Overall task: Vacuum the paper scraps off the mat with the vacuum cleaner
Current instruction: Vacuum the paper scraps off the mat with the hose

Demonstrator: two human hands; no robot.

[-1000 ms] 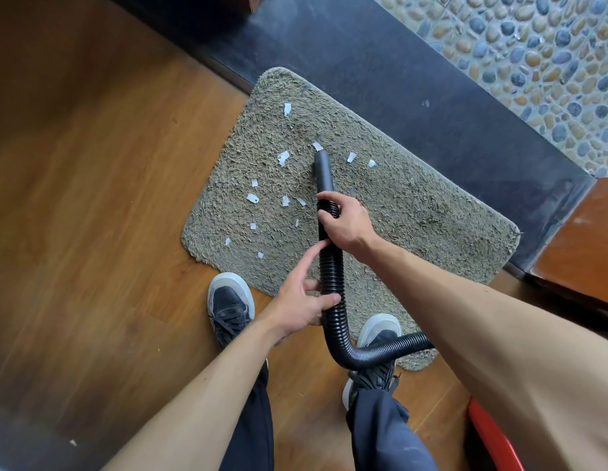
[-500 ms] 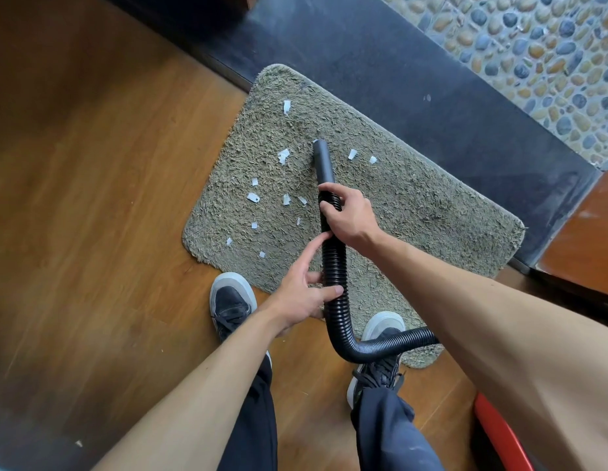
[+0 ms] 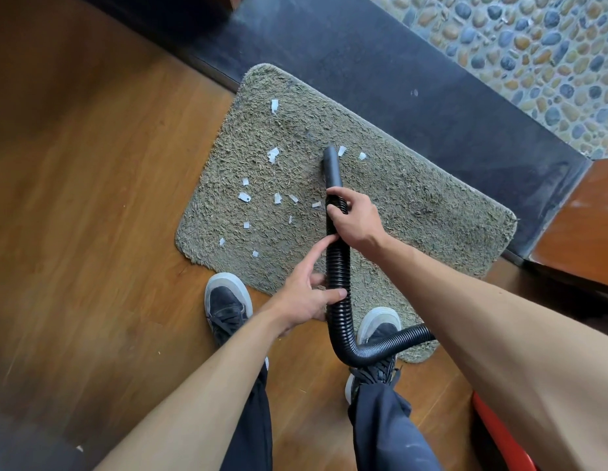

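A wooden floor fills the left side, blurred toward the edges. To its right lies a shaggy grey-green mat, set at a slant with its far edge against a dark stone sill.

White paper scraps are strewn over the mat's left half, most of them left of the vacuum's tube (one lies apart, nearer the far edge). The person's left shoe stands on the wood just off the mat's near edge.

The left hand holds the black ribbed hose low down. Its thumb lies across the front, the other fingers are tucked against the hose's left side, and the forefinger stretches up along the ribs toward the other hand.

Higher on the hose, the right hand is wrapped around it where the ribs meet the smooth nozzle. The nozzle points away from the person, its tip over the middle of the mat. It seems to rest on the pile, though that is hard to judge from above. Two scraps lie just right of the tip.

Below the left hand the hose bends right, crosses the right shoe, which stands on the mat's near corner, and passes behind the right forearm.

Beyond the sill is a pebble floor. A reddish wooden surface shows at the right edge and a red object at the lower right.
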